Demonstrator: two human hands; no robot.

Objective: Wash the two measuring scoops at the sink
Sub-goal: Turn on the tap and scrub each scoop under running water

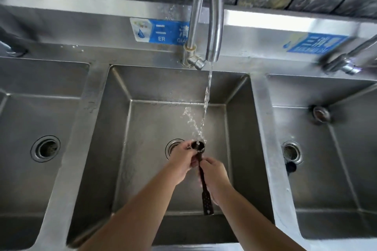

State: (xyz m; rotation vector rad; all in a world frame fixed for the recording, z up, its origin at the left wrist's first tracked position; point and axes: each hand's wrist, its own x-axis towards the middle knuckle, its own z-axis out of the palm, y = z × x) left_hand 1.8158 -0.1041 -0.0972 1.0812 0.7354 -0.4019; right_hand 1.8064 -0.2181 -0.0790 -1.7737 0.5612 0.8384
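Centrally, the middle sink basin sits under a running tap, its stream landing in a dark scoop above the drain. Left hand fingers curl around the cup; right hand grips the handle.

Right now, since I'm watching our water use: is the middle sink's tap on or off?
On. A stream falls from the faucet spout into the scoop cup held over the middle basin, splashing off it.
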